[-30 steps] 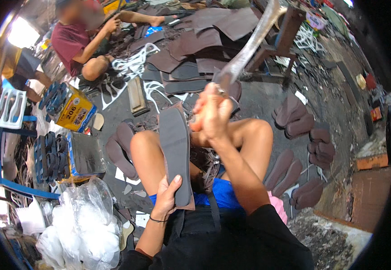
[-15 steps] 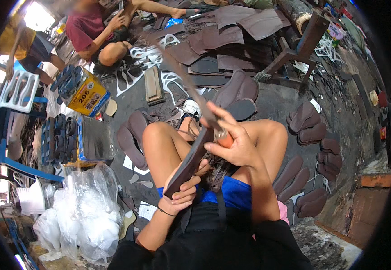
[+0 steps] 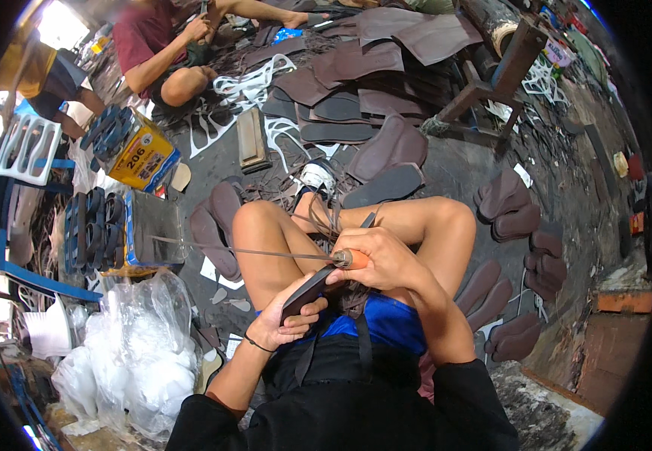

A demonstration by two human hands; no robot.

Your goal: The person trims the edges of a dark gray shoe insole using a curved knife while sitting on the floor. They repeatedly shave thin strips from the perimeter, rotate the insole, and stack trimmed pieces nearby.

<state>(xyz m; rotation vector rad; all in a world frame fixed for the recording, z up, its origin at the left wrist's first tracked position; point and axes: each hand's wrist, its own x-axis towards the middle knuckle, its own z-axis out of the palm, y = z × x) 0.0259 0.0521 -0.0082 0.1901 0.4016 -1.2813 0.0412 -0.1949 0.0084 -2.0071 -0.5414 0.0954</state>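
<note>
My left hand (image 3: 287, 317) is closed round one end of a dark brown shoe sole (image 3: 307, 292), which it holds tilted over my lap. My right hand (image 3: 382, 254) grips the orange handle of a knife (image 3: 357, 259). The long, thin blade stretches leftward, seen nearly edge-on, and its base lies by the sole's edge. Whether the blade touches the sole, I cannot tell. My right fingers and thumb are close against the sole and hide part of it. Thin brown offcut strips (image 3: 354, 299) hang and lie between my crossed legs.
Paired brown soles lie left (image 3: 215, 225) and right (image 3: 484, 295) of my legs. Ahead are brown sheets (image 3: 377, 71), white cut-out frames (image 3: 255, 84) and a brown block (image 3: 252, 141). A yellow tin (image 3: 142, 159), a clear plastic bag (image 3: 142, 353) and a seated person (image 3: 146, 56) are leftward.
My right hand has turned and moved slightly lower, swinging the blade from pointing away and up to pointing left. The sole now appears foreshortened in my left hand.
</note>
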